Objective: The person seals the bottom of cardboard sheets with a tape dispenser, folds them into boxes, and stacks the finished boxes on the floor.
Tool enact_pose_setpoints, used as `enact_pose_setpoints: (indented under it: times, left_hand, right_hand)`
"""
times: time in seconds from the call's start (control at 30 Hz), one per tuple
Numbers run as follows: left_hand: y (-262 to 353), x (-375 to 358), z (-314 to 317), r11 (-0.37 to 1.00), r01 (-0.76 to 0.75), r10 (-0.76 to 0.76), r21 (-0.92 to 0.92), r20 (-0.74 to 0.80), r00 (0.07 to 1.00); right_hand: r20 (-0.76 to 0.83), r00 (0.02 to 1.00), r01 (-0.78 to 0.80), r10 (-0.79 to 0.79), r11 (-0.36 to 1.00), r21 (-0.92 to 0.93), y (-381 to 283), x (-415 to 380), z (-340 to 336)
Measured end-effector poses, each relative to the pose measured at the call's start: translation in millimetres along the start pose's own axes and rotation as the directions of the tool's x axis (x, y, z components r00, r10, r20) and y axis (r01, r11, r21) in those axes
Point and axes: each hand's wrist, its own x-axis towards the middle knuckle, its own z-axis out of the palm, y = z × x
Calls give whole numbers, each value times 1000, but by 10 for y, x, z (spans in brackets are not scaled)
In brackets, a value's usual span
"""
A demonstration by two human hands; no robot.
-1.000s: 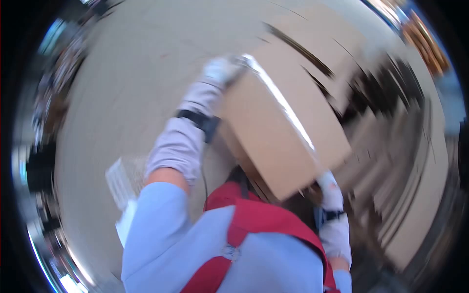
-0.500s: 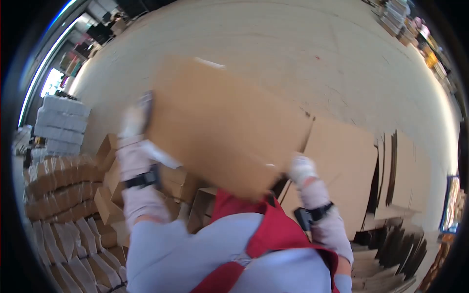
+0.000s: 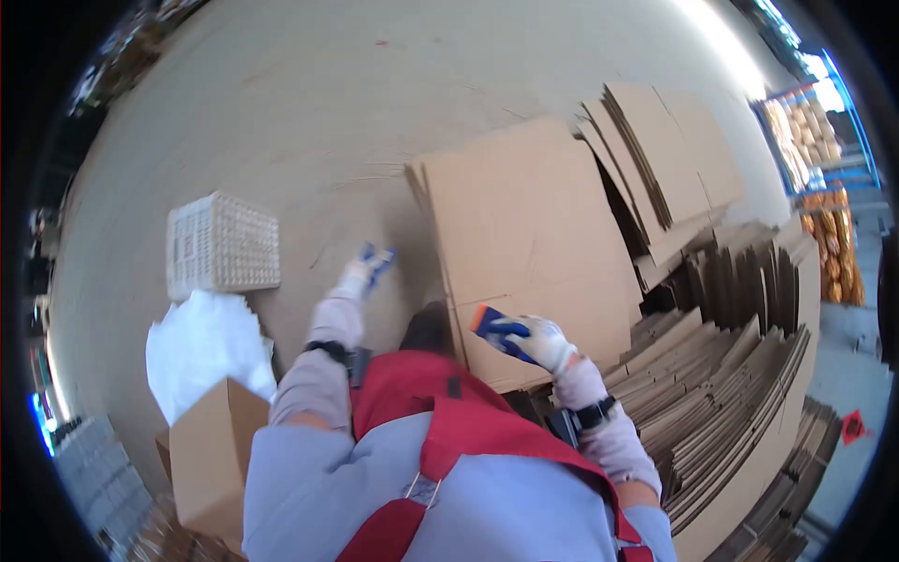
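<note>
My left hand [image 3: 371,266], in a white glove with blue fingers, is out over the floor with its fingers apart and nothing in it. In my right hand [image 3: 538,342], gloved the same way, is a small blue block with an orange end [image 3: 485,320]; its exact kind I cannot tell. That hand is over the near part of a stack of flat cardboard sheets [image 3: 538,225]. The left edge of this stack lies to the right of my left hand.
On the left are a white plastic crate [image 3: 225,245], a heap of white sheets [image 3: 211,347] and a cardboard box [image 3: 213,459]. Folded cardboard [image 3: 721,403] stands in dense rows at the lower right. More flat cardboard [image 3: 670,155] leans beyond the stack.
The large cardboard piece that both hands held is out of them. My view has turned right, my left hand is free, and the blue-and-orange block now shows in my right hand.
</note>
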Motion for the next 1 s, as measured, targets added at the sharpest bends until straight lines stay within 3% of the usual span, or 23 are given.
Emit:
enact_pose_setpoints:
  times: [0.03, 0.07, 0.1, 0.17, 0.23, 0.27, 0.33, 0.4, 0.43, 0.5, 0.57, 0.63, 0.67, 0.7, 0.77, 0.8, 0.83, 0.87, 0.9, 0.93, 0.97, 1.0]
  left_hand:
    - [-191, 176, 430, 933, 181, -191, 311, -1, 982]
    - [-567, 435, 796, 892, 236, -262, 385, 14, 965]
    - [-921, 631, 1068, 875, 274, -291, 399, -19, 956]
    - [-1496, 870, 1536, 822, 357, -304, 444, -188, 934]
    - [-1777, 978, 1755, 786, 408, -246, 464, -371, 896]
    - [-1860, 1032, 1772, 792, 399, -208, 461, -411, 887]
    - [-1907, 1057, 1655, 839, 325, -192, 436, -321, 927]
    - [-1808, 1017, 1388, 903, 223, -211, 366, -74, 975]
    - [-1754, 985, 1272, 902, 199, -188, 383, -65, 980]
    - [-1835, 1028, 1047, 964, 242, -238, 112, -48, 970]
    - [-1449, 798, 1022, 970, 244, -244, -4, 15, 970]
    - [-916, 418, 1009, 982, 184, -178, -40, 127, 976]
    - [-266, -189, 1249, 984, 151, -163, 98, 135, 977]
    - [-222, -149, 1156, 999, 21, -31, 39, 276, 961]
    - [655, -1124, 1627, 975, -165, 105, 150, 343, 934]
    - [886, -1372, 1796, 952, -268, 201, 147, 358, 912]
    - [1085, -1530, 1987, 942, -313, 246, 122, 382, 891]
    - [1186, -1535, 2193, 829, -549, 464, 106, 417, 782]
    - [1255, -1492, 2479, 738, -641, 548, 209, 368, 751]
    - [1320, -1611, 2785, 682, -714, 637, 159, 350, 687]
    - [1326, -1598, 3092, 559, -805, 761, 199, 265, 593]
    - [1391, -1708, 3335, 232, -918, 942, 322, 160, 294]
  right_hand:
    - [-77, 995, -68, 71, 997, 33, 228, -214, -14]
    - [-156, 977, -136, 145, 989, 66, 378, -413, -24]
    - [-171, 966, -185, 194, 980, 69, 445, -615, -37]
    - [-155, 862, -424, 483, 854, 301, 531, -1022, -52]
    - [-238, 817, -423, 526, 826, 374, 634, -1371, 157]
    - [-248, 739, -431, 626, 723, 539, 692, -1565, 386]
    - [-10, 618, -546, 786, 438, 714, 529, -1755, 436]
    - [-17, 624, -458, 781, 383, 803, 492, -1901, 659]
    - [-17, 617, -450, 787, 370, 813, 481, -1932, 722]
    - [-53, 614, -410, 788, 375, 832, 500, -1977, 772]
    - [-348, 712, -323, 610, 724, 609, 561, -1992, 693]
    - [-496, 704, -245, 508, 830, 502, 507, -1904, 368]
    - [-572, 679, -229, 461, 873, 431, 567, -1853, 284]
    - [-618, 647, -180, 447, 876, 447, 525, -1769, 128]
    - [-719, 650, -98, 248, 965, 244, 349, -1562, -287]
    - [-772, 632, -11, 66, 997, 76, 212, -1461, -481]
    - [-762, 643, -15, 77, 996, 88, 47, -1414, -652]
    - [-754, 657, 28, 26, 998, 59, -54, -1341, -802]
    - [-746, 666, 61, -17, 998, 31, -139, -1294, -912]
    - [-758, 652, 59, -23, 998, 20, -233, -1272, -985]
    - [-738, 673, -40, 53, 999, 35, -318, -1257, -1073]
    - [-717, 684, -145, 135, 988, 48, -374, -1256, -1169]
